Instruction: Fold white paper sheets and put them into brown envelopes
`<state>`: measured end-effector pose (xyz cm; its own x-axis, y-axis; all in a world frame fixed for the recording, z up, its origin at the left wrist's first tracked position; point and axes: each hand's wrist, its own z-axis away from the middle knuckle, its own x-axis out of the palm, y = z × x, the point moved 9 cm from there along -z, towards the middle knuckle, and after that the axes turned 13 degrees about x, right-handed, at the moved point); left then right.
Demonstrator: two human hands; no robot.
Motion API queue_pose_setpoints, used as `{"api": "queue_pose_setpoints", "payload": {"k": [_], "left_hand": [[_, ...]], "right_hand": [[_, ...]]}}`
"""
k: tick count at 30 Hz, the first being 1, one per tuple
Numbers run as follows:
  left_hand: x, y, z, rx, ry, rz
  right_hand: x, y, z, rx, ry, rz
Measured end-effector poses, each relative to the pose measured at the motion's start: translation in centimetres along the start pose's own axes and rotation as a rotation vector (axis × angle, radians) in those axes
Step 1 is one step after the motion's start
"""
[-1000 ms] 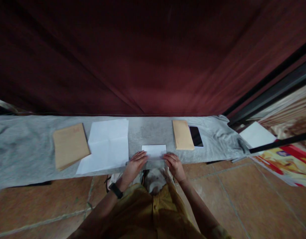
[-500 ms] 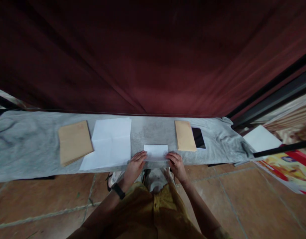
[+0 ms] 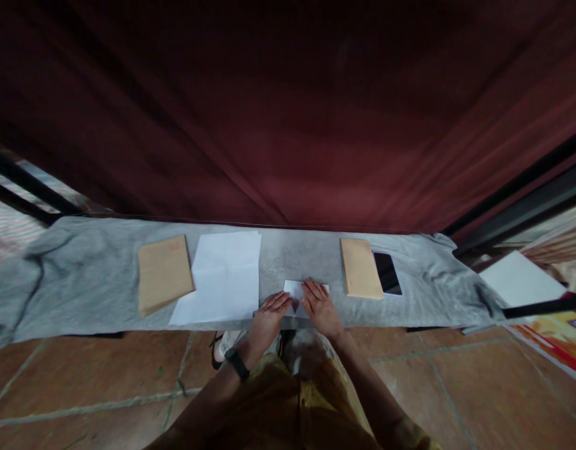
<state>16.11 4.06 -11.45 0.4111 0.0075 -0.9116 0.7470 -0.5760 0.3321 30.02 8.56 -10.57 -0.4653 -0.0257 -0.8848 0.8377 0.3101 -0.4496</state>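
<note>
A small folded sheet of white paper (image 3: 293, 286) lies near the front edge of the grey cloth, straight in front of me. My left hand (image 3: 270, 312) rests at its left edge, with the fingers stretched forward and the fingertips touching the paper. Across the right part of the sheet lies my right hand (image 3: 320, 309), flat with the fingers extended, covering much of it. Larger white sheets (image 3: 227, 275) are spread to the left of my hands. A brown envelope (image 3: 362, 269) lies to the right.
A stack of brown envelopes (image 3: 165, 275) overlaps the white sheets at the left. Beside the right envelope lies a dark-screened phone (image 3: 387, 273). A dark red curtain (image 3: 288, 156) hangs behind the grey cloth (image 3: 297, 250). Black metal bars (image 3: 545, 306) stand at the right.
My right hand has moved from the paper's right edge onto its top and flattened there. My left hand stays at the left edge. The view has shifted slightly.
</note>
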Motion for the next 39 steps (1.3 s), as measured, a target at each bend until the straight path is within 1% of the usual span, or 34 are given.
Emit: {"api": "queue_pose_setpoints", "payload": {"k": [3, 5, 8, 11, 15, 18, 25, 32, 36, 39], "left_hand": [[-0.3, 0.3, -0.4, -0.051, 0.041, 0.026], [-0.5, 1.0, -1.3, -0.081, 0.093, 0.022], [0.1, 2.1, -3.3, -0.128, 0.114, -0.040], [1.1, 2.3, -4.5, -0.154, 0.085, -0.111], [1.8, 1.8, -4.0, -0.135, 0.061, -0.160], [1.8, 1.4, -3.4, -0.138, 0.078, -0.191], [2.0, 1.4, -3.1, -0.138, 0.108, -0.244], [2.6, 0.9, -2.6, -0.180, 0.078, -0.237], [2.9, 0.8, -2.8, -0.191, 0.034, -0.230], [2.6, 0.8, -2.9, -0.199, -0.002, -0.230]], "right_hand": [[1.8, 0.2, 0.3, 0.020, -0.011, 0.142], [2.5, 0.4, 0.7, 0.016, 0.005, 0.213], [3.1, 0.7, 1.3, -0.017, 0.058, 0.289], [3.3, 1.0, 1.8, -0.057, 0.127, 0.330], [3.2, 1.2, 2.2, -0.082, 0.212, 0.363], [2.9, 1.0, 2.3, -0.071, 0.253, 0.373], [1.7, 1.3, 3.1, -0.073, 0.331, 0.336], [1.2, 2.4, 4.4, -0.053, 0.342, 0.356], [1.3, 2.5, 4.5, -0.052, 0.349, 0.367], [1.4, 2.6, 4.3, -0.048, 0.346, 0.382]]}}
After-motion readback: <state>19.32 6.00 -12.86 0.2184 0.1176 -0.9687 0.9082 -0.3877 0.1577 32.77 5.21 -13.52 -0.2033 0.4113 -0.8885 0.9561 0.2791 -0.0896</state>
